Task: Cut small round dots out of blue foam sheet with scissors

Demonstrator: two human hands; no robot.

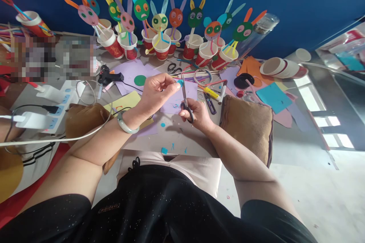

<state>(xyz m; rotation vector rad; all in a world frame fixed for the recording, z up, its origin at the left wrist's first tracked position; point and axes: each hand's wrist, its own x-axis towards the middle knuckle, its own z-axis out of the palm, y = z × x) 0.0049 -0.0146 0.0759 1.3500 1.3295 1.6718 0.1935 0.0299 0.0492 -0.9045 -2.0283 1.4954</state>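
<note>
Between thumb and fingers, my left hand [159, 90] pinches a small piece of blue paper [180, 82]. My right hand [198, 114] is closed round the dark handles of a pair of scissors [184, 97], whose blades point up and away from me. The blades meet or pass just beside the blue paper; whether they touch it is hard to tell. Beneath both hands lies a sheet of light purple paper [169, 108] with small blue bits on it. More blue scraps [164, 150] are scattered on the table near its front edge.
Several paper cups with colourful rabbit-like paper heads [159, 22] stand along the blue wall. A glue gun [108, 76] and a power strip [61, 104] with cables are to the left. A brown cushion [246, 125], a yellow glue stick [211, 93] and stacked cups [282, 67] sit to the right.
</note>
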